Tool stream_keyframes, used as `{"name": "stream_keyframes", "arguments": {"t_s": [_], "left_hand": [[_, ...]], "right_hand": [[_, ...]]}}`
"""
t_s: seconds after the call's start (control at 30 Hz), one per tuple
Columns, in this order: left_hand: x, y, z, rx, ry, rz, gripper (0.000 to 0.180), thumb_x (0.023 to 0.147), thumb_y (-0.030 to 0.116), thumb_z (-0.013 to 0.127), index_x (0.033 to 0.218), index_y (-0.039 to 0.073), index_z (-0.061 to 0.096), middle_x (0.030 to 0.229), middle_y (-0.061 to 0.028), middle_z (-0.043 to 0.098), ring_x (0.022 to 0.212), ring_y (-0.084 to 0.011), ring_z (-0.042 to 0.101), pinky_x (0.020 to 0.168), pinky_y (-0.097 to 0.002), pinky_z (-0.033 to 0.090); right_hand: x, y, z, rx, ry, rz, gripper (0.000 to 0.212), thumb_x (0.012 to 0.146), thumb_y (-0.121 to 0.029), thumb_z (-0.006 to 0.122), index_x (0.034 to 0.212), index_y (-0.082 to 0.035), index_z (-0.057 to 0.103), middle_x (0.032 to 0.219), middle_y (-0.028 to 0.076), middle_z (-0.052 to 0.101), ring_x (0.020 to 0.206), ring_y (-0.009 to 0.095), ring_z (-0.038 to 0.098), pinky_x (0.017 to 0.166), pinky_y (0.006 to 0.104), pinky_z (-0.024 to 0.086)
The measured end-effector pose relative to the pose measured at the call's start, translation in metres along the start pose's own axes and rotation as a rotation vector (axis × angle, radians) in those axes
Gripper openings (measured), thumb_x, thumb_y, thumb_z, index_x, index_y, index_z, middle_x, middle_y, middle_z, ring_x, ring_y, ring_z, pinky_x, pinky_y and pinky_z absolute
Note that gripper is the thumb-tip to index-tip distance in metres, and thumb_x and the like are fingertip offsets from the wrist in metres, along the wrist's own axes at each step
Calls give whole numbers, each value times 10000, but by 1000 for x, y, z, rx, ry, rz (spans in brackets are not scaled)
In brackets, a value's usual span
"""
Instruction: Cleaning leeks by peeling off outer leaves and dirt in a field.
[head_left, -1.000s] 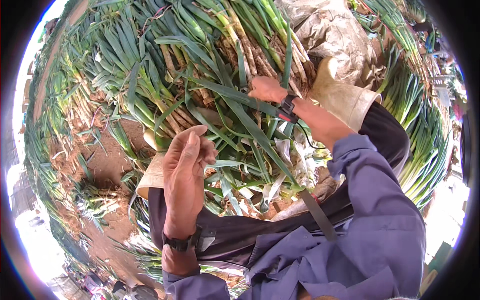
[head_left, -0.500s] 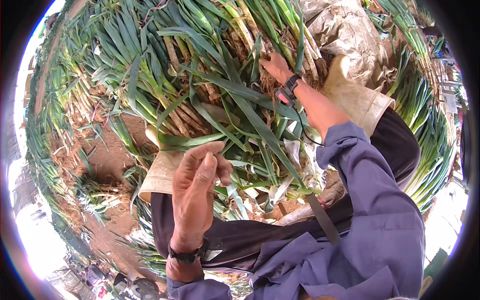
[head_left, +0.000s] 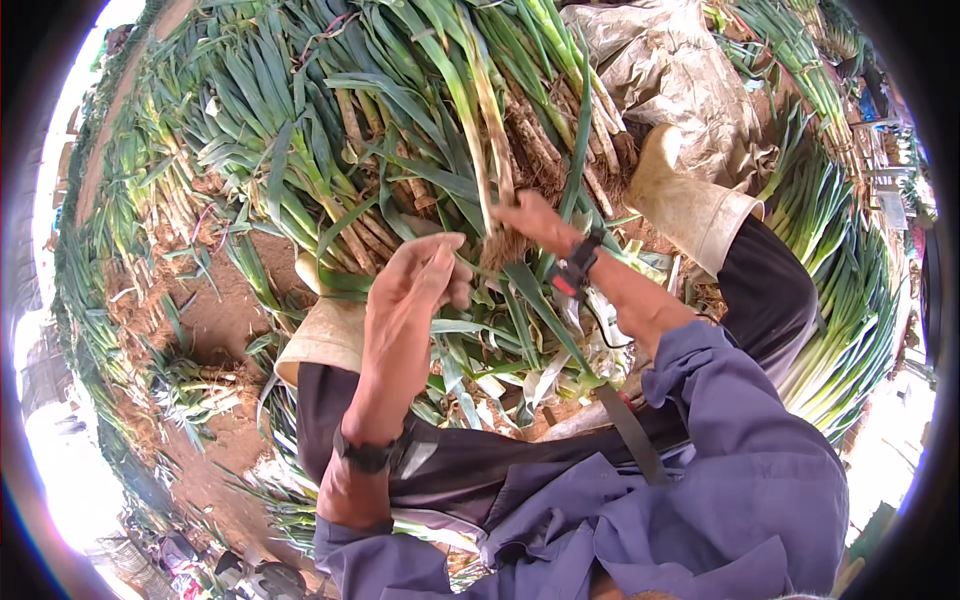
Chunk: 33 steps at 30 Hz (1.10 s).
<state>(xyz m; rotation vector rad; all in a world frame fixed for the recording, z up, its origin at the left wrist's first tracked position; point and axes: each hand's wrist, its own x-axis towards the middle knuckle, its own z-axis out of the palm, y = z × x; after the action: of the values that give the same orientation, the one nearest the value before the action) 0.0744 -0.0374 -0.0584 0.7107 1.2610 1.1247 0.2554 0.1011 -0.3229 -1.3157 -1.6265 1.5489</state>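
My right hand (head_left: 538, 222) is closed round the lower stalks of a pair of leeks (head_left: 501, 165), just above their brown, hairy roots (head_left: 502, 250). Their green tops reach away over the heap. Close to those roots, on the left, my left hand (head_left: 412, 285) is curled with the thumb pressed toward the fingers. Whether anything is pinched there, I cannot make out. Beyond both hands lies a big heap of leeks (head_left: 265, 110) with dirty white stalks and long green leaves.
Pale boots (head_left: 335, 335) stand on either side of peeled leaves and scraps (head_left: 490, 350). A crumpled tan sheet (head_left: 680, 75) lies at the far right. Bundled leeks (head_left: 850, 310) spread along the right. A dark strap-like strip (head_left: 630, 435) crosses my lap; brown soil (head_left: 215, 310) shows left.
My right hand has drawn the leeks toward me out of the heap, their roots now beside my left hand. My left hand has moved slightly farther from my body.
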Motion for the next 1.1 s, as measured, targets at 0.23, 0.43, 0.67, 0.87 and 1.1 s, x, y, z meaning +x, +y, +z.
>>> {"name": "stream_keyframes", "arguments": {"t_s": [0.23,0.43,0.67,0.87,1.1], "left_hand": [[14,-10,-9,-6,90,62,288,1024,251,604,1189,17,635,978,-25,656,838,-88,600,830,-256,506],[41,-21,-19,-24,196,93,247,1002,280,639,1102,54,645,962,1,653,849,-99,608,821,-264,496],[66,-27,-32,-75,218,112,415,999,366,631,1201,4,602,1007,-100,679,906,-197,682,850,-305,547],[90,-8,-31,-248,131,49,642,1056,449,461,1359,-116,420,1178,-282,613,1066,-347,652,951,-451,557],[106,14,-25,-728,111,244,489,1106,355,303,1274,-78,459,1166,-252,600,1027,-338,657,871,-441,616]], "right_hand": [[-57,-94,2,-13,48,19,453,866,-376,718,880,68,627,737,56,592,690,145,528,622,358,455],[-101,-195,5,226,186,-22,408,888,-360,704,868,39,620,722,88,588,691,157,538,625,367,472],[-167,-215,27,-308,141,-114,321,839,-309,687,929,-10,617,858,215,641,846,413,622,765,491,490],[-222,-219,19,-524,177,-544,299,791,-198,722,982,-8,591,886,169,597,839,375,588,733,461,490],[-231,-180,-6,-646,80,-810,462,755,-142,759,1156,-9,571,958,137,606,893,336,603,705,427,532]]}}
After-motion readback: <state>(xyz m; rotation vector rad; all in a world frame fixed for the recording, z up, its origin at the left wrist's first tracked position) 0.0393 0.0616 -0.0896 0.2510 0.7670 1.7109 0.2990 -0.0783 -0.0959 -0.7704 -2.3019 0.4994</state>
